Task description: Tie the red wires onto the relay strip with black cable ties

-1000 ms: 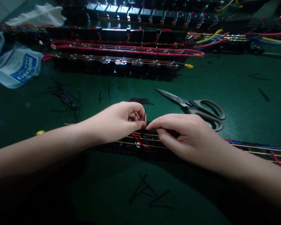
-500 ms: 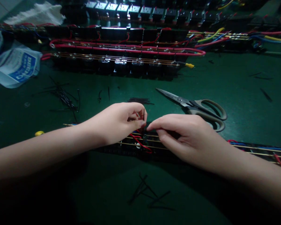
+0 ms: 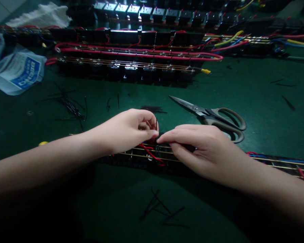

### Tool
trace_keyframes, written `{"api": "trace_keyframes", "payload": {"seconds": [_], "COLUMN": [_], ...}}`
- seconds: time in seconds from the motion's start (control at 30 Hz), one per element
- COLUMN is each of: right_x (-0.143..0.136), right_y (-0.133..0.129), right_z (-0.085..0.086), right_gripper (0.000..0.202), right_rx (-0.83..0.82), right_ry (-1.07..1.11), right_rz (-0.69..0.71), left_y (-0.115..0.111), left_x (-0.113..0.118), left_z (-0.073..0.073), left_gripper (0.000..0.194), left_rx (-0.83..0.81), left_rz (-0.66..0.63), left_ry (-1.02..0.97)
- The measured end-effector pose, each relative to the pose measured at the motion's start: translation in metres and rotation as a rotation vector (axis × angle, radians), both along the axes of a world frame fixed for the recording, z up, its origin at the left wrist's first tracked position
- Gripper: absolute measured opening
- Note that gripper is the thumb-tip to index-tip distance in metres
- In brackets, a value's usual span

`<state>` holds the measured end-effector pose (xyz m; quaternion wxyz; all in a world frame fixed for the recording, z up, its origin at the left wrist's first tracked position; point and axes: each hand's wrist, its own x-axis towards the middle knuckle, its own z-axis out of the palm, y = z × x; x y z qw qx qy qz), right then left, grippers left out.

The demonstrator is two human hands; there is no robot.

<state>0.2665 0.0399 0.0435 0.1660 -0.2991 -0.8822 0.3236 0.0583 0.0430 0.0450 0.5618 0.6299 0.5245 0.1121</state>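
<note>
Between thumb and fingers, my left hand (image 3: 133, 131) pinches a thin black cable tie (image 3: 156, 125), whose end stands upright above the thumb. Beneath both hands runs a long black strip of electrical assembly (image 3: 131, 161) with brass-coloured rods along it. A loose red wire (image 3: 153, 154) lies over those rods. My right hand (image 3: 200, 145) is on the other side, its fingers stretched toward the left fingertips and its thumb apart from them. Its index fingertip is close to the tie's lower part; whether it touches is unclear. Nothing shows in its grasp.
Scissors (image 3: 207, 114) lie beyond my right hand. Black ties are scattered in a left pile (image 3: 71, 104), a small bundle (image 3: 153, 109) and a front group (image 3: 162, 211). Wired assemblies (image 3: 131, 65) cross the back of the green table (image 3: 263, 118). A plastic bag (image 3: 20, 71) lies left.
My right index finger has shifted slightly left and down, closer to the tie. The left hand keeps its pinch, almost in place.
</note>
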Motion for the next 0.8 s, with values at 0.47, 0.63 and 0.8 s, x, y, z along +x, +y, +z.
{"api": "trace_keyframes", "payload": {"seconds": [0.47,0.63,0.8], "right_x": [0.0007,0.0003,0.0016], "right_y": [0.0024,0.0021,0.0010], "right_z": [-0.0037,-0.0022,-0.0030], "right_gripper": [0.024,0.021,0.021], "right_rx": [0.044,0.044,0.012], "right_ry": [-0.045,-0.037,-0.031], "right_rz": [0.028,0.048,0.026], "left_y": [-0.0004,-0.0006,-0.0011], "left_x": [-0.0009,-0.0010,0.0004], "left_z": [-0.0020,-0.0039,-0.0030], "left_gripper": [0.011,0.010,0.011], "left_rx": [0.099,0.098,0.079], "left_rz": [-0.042,-0.042,-0.023], "left_ry": [0.126,0.126,0.119]}}
